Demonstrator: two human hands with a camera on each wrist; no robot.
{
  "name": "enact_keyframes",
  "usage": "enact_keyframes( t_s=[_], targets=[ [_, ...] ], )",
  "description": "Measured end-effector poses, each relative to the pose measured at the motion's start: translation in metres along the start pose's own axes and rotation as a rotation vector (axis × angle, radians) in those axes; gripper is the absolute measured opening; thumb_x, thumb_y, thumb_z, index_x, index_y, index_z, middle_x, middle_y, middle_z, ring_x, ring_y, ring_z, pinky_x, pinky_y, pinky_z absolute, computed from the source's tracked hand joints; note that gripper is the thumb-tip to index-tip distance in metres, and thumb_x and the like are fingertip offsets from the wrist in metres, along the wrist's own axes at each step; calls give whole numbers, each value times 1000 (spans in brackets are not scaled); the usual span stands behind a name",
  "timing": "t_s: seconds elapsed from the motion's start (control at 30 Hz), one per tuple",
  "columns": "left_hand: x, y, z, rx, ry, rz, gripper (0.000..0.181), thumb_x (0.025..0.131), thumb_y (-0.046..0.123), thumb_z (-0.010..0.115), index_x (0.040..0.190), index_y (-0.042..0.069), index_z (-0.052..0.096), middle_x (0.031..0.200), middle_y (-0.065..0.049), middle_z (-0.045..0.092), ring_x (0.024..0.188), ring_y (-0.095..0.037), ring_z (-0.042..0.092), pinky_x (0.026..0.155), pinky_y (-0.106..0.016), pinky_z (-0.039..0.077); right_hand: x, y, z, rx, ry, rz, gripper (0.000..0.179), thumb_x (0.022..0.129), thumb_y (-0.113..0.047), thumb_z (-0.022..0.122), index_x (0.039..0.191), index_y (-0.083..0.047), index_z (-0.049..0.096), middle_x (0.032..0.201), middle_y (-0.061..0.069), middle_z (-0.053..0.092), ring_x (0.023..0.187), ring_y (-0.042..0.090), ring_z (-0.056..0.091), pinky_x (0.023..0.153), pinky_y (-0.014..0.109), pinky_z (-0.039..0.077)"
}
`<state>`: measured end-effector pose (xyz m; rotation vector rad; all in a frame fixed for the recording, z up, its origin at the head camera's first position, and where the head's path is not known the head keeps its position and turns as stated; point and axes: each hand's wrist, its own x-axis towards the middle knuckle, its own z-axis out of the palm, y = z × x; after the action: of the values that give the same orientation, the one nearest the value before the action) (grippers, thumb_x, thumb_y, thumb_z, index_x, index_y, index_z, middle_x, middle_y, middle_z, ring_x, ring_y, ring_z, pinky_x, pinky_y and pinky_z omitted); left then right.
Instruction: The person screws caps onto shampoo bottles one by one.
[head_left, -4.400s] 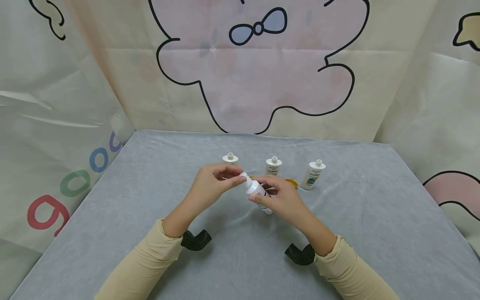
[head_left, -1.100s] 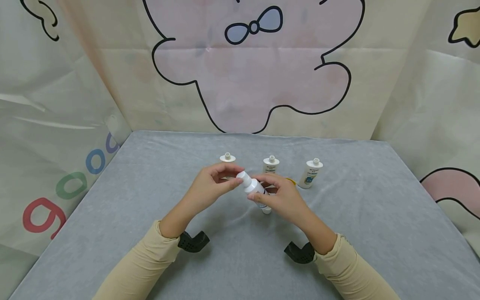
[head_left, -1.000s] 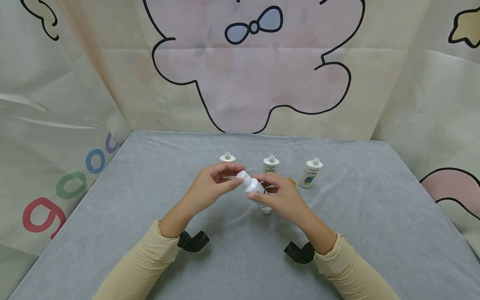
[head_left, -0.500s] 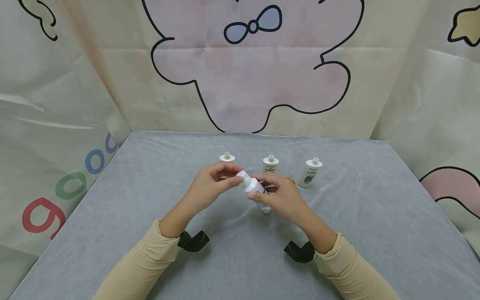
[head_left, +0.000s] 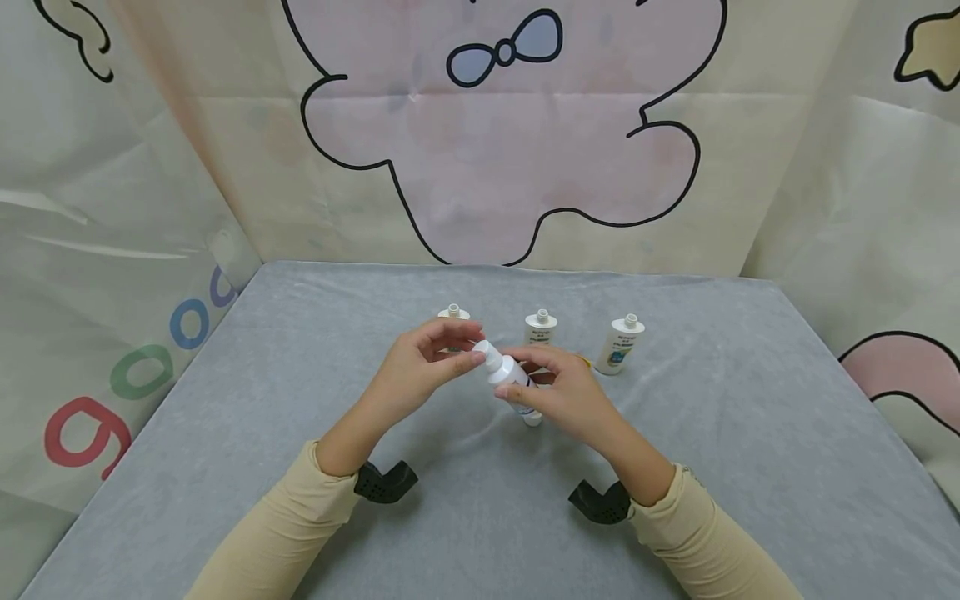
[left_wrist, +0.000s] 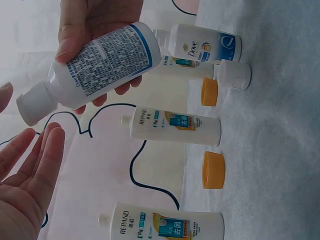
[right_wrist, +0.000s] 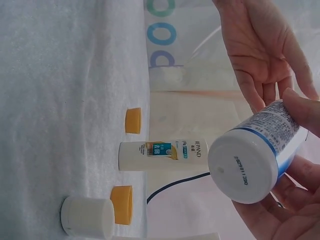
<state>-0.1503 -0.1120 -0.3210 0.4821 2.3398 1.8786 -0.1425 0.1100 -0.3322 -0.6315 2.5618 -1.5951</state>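
My right hand (head_left: pixel 558 392) grips a white bottle (left_wrist: pixel 107 62) with a blue band near its base and dense small print on the back. The bottle tilts above the table, its white cap (left_wrist: pixel 37 103) pointing up and left toward my left hand (head_left: pixel 431 358). The left thumb and fingers (left_wrist: pixel 47 155) stand spread around the cap, with gaps beside it in the left wrist view. From the right wrist view, the flat bottle base faces the camera. A similar Dove bottle (left_wrist: pixel 205 44) stands with a bare neck beside a loose white cap (left_wrist: pixel 234 75).
Several REPAND bottles with bare necks stand in a row behind the hands, one at the right (head_left: pixel 621 346), one in the middle (head_left: pixel 541 325). Orange caps (left_wrist: pixel 214 170) lie between them on the grey cloth-covered table (head_left: pixel 712 400). Patterned cloth walls (head_left: pixel 840 208) enclose the back and sides.
The left fingers have shifted around the cap and now spread a little more, the upper ones raised. The right hand keeps its grip on the bottle in nearly the same place.
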Motion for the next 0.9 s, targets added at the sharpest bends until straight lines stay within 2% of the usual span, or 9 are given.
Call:
enact_keyframes(
  t_s=[0.2,0.33,0.47,0.67,0.77,0.9],
  targets=[
    [0,-1,2,-14,15,-22,28,91,20,74,116,8,70,112,-8,71,94,-22,68,88,-36,58,0,0,1,6,-2,-8,38,84,-18,81,120,-11,72,110,6,71,92,20,63,85,28,56],
    [-1,-1,1,-3,3,-6,27,92,19,73,117,9,70,113,-8,71,91,-17,69,86,-34,59,-1,-1,1,9,1,-9,37,84,-18,81,119,-10,72,110,6,71,93,21,63,84,26,56],
    [-1,0,-1,4,-31,18,28,93,17,71,120,8,69,117,-9,70,95,-19,69,85,-28,58,-1,-2,0,6,1,0,37,84,-18,81,119,-9,72,111,7,71,93,21,63,85,28,56],
    [-2,1,-3,-33,-55,19,35,92,14,71,127,8,65,129,-9,66,111,-25,67,90,-30,58,0,-1,0,-8,-3,10,39,83,-18,82,119,-8,72,115,8,71,94,19,63,85,29,57],
    [-1,1,-3,-10,-32,8,36,92,18,73,126,10,66,127,-8,66,110,-23,67,89,-30,58,0,0,1,-12,-6,10,39,82,-19,82,119,-9,72,117,8,70,94,18,63,86,29,57],
    [0,-1,-2,43,-12,-12,31,91,23,74,119,11,69,117,-6,70,100,-19,68,84,-30,58,0,1,1,-11,-11,7,39,83,-19,82,119,-9,72,118,8,70,95,21,63,86,31,56]
  ],
)
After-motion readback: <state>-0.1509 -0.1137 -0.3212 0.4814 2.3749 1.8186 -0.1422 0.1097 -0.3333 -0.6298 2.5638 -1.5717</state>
